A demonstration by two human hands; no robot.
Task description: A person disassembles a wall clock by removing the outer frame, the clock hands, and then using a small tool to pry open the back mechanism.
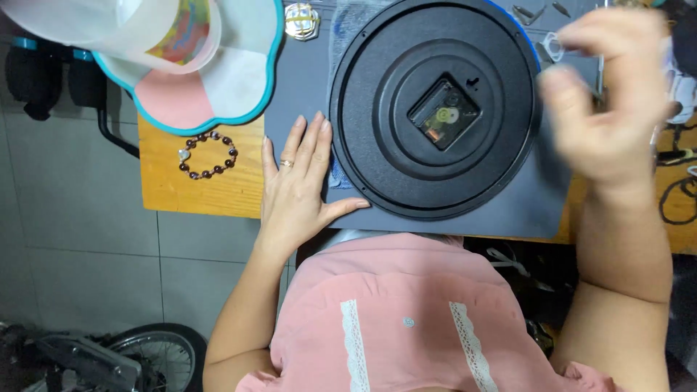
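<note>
A round black wall clock (pixel 435 109) lies face down on a dark grey mat (pixel 298 80), its square movement (pixel 444 115) showing in the middle. My left hand (pixel 301 185) rests flat on the mat, fingers spread, thumb touching the clock's lower left rim; a ring is on one finger. My right hand (pixel 606 101) hovers blurred above the clock's right edge, fingers curled; whether it pinches something small I cannot tell.
A beaded bracelet (pixel 208 154) lies on the wooden table (pixel 196 189) left of the mat. A flower-shaped tray with teal rim (pixel 210 94) and a translucent cup (pixel 123 29) sit at the back left. Small tools (pixel 537 11) lie behind the clock. Tiled floor and a bicycle wheel (pixel 156 348) are below.
</note>
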